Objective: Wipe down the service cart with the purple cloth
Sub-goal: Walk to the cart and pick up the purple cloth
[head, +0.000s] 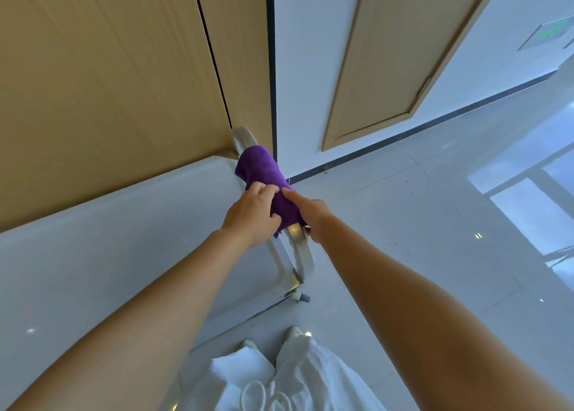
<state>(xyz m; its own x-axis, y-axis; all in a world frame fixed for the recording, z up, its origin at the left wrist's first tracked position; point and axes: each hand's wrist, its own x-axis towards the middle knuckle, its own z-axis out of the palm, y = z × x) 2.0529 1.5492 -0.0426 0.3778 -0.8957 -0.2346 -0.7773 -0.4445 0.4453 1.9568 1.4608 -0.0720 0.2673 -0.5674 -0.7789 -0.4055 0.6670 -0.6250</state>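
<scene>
Cloth [265,179], purple, is wrapped round the cart's handle bar [298,249] at the right end of the service cart [124,239]. Bar's long axis runs away from the person toward the wood wall panel [108,84]; cloth covers the mid stretch, w/ bare metal showing nearer the person and a short bit at the far end by the wall.

Left hand [253,213] grips the cloth from the cart side, fingers curled over the top. Right hand [310,215] pinches it from the floor side, thumb on top; its other fingers are hidden behind the bar. Both hands sit at the cloth's near edge, touching it, about equally close, so the cloth lies straight ahead of them along the bar.

Judgement: next move prob. a slide along the bar's axis, either out toward the wall or back to the bare near part & the bend.

Cart top is a pale flat tray; nothing seen in it in this view. Floor [435,208] is glossy tile; white trousers and shoes show below.
</scene>
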